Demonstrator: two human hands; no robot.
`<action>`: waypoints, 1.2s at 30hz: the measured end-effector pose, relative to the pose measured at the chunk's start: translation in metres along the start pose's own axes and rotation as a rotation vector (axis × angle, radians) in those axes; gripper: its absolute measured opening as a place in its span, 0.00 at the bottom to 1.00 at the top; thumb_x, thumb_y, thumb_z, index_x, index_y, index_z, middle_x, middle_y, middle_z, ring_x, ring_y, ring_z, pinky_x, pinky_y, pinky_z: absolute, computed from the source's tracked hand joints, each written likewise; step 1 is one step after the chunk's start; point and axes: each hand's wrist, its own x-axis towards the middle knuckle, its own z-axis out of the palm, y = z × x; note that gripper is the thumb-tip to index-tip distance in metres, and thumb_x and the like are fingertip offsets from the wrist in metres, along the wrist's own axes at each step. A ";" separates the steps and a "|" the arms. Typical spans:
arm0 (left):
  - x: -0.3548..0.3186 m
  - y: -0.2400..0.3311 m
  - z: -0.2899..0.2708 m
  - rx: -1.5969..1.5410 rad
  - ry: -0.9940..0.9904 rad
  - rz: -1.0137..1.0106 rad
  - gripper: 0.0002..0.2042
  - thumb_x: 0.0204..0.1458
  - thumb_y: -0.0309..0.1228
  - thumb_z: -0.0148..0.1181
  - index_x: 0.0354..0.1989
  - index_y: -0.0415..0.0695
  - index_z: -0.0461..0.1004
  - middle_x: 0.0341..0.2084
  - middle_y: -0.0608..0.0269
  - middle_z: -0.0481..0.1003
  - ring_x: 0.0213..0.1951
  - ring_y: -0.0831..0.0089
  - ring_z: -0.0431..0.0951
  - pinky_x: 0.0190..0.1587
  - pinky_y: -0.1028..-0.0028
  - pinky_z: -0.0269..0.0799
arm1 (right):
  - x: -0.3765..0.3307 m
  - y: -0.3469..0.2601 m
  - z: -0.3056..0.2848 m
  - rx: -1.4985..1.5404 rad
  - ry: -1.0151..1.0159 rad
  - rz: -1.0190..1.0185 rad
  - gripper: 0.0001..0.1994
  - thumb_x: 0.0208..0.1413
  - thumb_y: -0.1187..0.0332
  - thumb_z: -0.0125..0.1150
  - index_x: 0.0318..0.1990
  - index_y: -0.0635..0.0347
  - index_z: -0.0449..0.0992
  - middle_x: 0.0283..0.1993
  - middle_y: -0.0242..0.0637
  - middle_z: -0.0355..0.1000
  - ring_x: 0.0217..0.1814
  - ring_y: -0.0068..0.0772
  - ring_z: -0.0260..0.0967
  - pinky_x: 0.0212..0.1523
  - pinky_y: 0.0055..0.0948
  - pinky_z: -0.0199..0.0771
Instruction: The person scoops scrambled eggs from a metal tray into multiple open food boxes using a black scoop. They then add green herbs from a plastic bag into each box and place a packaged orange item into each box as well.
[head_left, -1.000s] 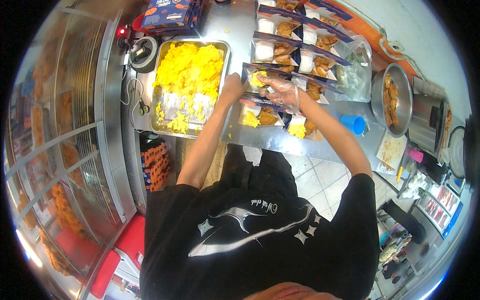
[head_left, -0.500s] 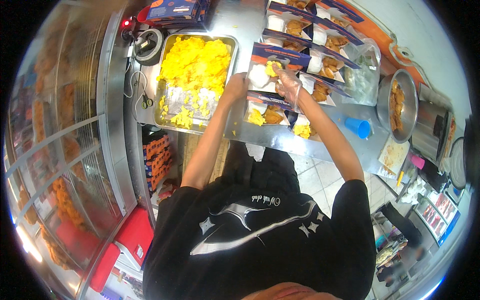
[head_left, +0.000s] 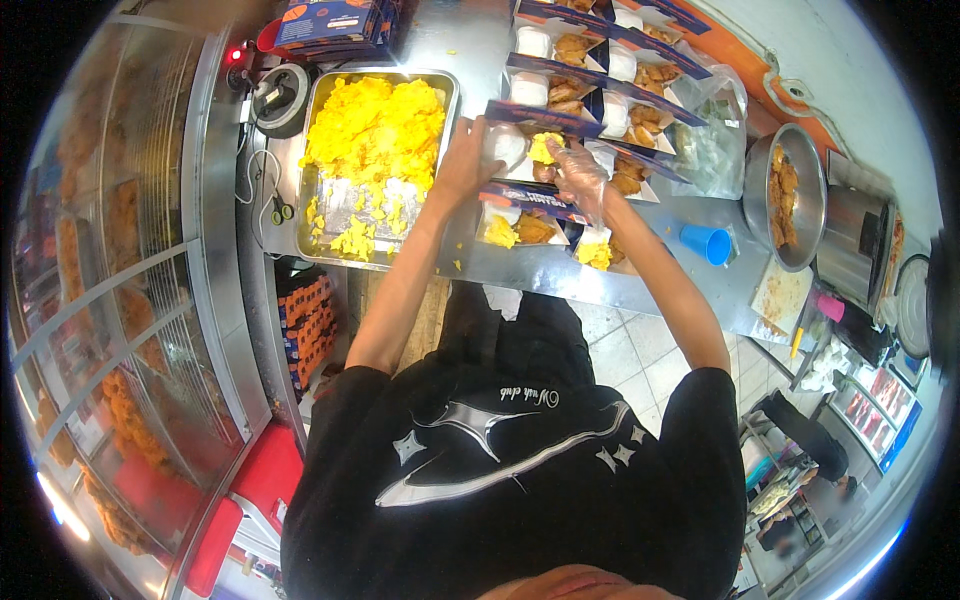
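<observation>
From up here I see my left hand point(head_left: 462, 165) resting against the near edge of an open meal box point(head_left: 535, 150) on the steel tabletop point(head_left: 640, 275), its fingers curled around a white rice portion point(head_left: 503, 146) in the box's left compartment; the grip looks closed on it, though the fingertips are hidden behind the packet. My right hand point(head_left: 580, 178), in a clear plastic glove, sits just right of the same box with its fingers bent down and drawn narrow over the yellow scrambled egg point(head_left: 545, 147) in the middle of it; I cannot tell whether they pinch any egg. The box lies in the middle of the tabletop, just right of the big metal tray point(head_left: 325, 215), which holds a heap of the same yellow egg point(head_left: 375, 130) at its far end and scattered bits nearer me. More filled boxes point(head_left: 600, 70) with fried pieces and white portions stand in rows beyond, and two more point(head_left: 530, 220) lie nearer me, just below my hands. A blue cup point(head_left: 707, 243) stands to the right, near a round metal bowl of fried chicken point(head_left: 787, 195). A clear plastic bag point(head_left: 712, 150) lies between the boxes and the bowl.
</observation>
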 end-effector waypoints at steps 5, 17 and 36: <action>0.013 -0.002 -0.014 0.257 -0.281 0.198 0.38 0.37 0.26 0.69 0.62 0.58 0.62 0.50 0.49 0.61 0.50 0.47 0.68 0.50 0.61 0.72 | -0.010 -0.002 -0.009 0.163 -0.164 -0.038 0.24 0.62 0.51 0.54 0.57 0.53 0.58 0.25 0.33 0.67 0.13 0.13 0.48 0.12 0.18 0.47; 0.020 0.002 0.004 0.436 -0.177 0.026 0.39 0.35 0.35 0.74 0.57 0.39 0.61 0.48 0.40 0.60 0.51 0.44 0.68 0.48 0.57 0.73 | 0.004 0.015 -0.001 -0.102 0.172 -0.051 0.23 0.62 0.51 0.54 0.56 0.55 0.64 0.28 0.34 0.69 0.21 0.24 0.60 0.19 0.26 0.60; -0.086 0.080 -0.095 -0.197 0.134 -0.432 0.14 0.63 0.33 0.44 0.33 0.33 0.69 0.20 0.44 0.67 0.25 0.55 0.68 0.32 0.63 0.64 | -0.042 0.011 0.035 -0.805 0.132 -0.595 0.18 0.60 0.66 0.51 0.57 0.59 0.62 0.48 0.59 0.71 0.49 0.58 0.71 0.45 0.49 0.71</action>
